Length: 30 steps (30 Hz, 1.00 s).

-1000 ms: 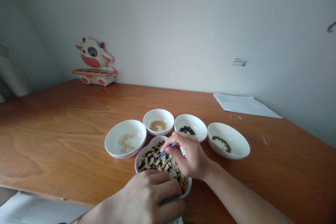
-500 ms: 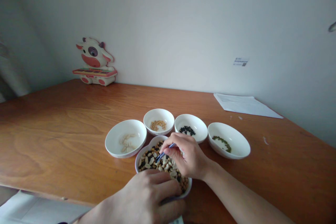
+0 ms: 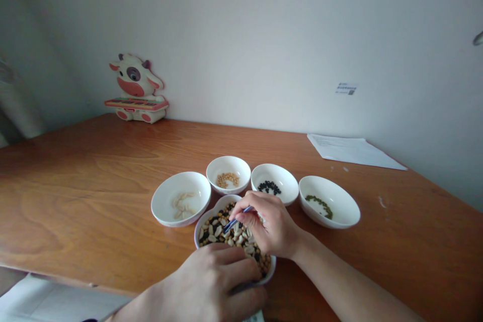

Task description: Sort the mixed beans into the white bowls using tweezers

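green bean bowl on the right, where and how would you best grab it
Probably pinch the right rim of the green bean bowl, coming from the right. That rim flares wide and stands apart from the other bowls, its green beans lie toward the left, and its left side sits very close to the black bean bowl.

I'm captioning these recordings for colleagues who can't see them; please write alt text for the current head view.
A right hand holds tweezers at a lobed bowl of mixed beans and peanuts, the left hand at its near rim. Beyond, four white bowls hold, left to right, peanuts, yellow beans, black beans, green beans.
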Available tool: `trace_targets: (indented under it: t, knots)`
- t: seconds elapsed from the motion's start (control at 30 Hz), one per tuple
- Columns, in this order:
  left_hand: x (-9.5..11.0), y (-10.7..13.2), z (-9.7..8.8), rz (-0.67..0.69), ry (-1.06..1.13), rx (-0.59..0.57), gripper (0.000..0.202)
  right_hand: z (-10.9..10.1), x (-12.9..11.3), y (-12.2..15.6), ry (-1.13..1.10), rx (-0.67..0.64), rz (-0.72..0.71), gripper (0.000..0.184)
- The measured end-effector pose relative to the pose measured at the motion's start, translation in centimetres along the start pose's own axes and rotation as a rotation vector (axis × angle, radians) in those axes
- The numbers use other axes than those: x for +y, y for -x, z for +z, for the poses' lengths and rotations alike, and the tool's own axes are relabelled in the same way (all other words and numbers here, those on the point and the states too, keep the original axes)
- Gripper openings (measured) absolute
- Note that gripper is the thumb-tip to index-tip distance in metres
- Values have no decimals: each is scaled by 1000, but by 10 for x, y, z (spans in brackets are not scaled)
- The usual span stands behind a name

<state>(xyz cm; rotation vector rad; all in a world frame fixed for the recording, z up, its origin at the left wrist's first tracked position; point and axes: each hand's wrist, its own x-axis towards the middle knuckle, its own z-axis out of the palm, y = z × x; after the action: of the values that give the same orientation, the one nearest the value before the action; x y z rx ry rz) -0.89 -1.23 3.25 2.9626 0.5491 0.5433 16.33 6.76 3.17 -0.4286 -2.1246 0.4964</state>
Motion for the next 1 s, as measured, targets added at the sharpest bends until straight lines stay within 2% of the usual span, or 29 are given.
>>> trace_targets:
  t: [0.23,0.43,0.57,0.67,0.8,1.0]
  knots:
    - [0,0,0,2,-2,4,25,1,1,0,13,20,9,11]
    - [0,-2,1,-3,0,5,30,0,0,-1,14,31,4,12]
    - [0,-1,0,-13,-13,14,21,-5,0,-1,22,67,17,13]
    - [0,-2,-2,1,-40,15,14,-12,2,-2,49,115,80,12]
    - [-1,-4,-5,20,-40,8,18,-27,6,-5,101,230,177,10]
    - [1,-6,-4,38,-2,4,24,-56,11,-12,291,373,194,8]
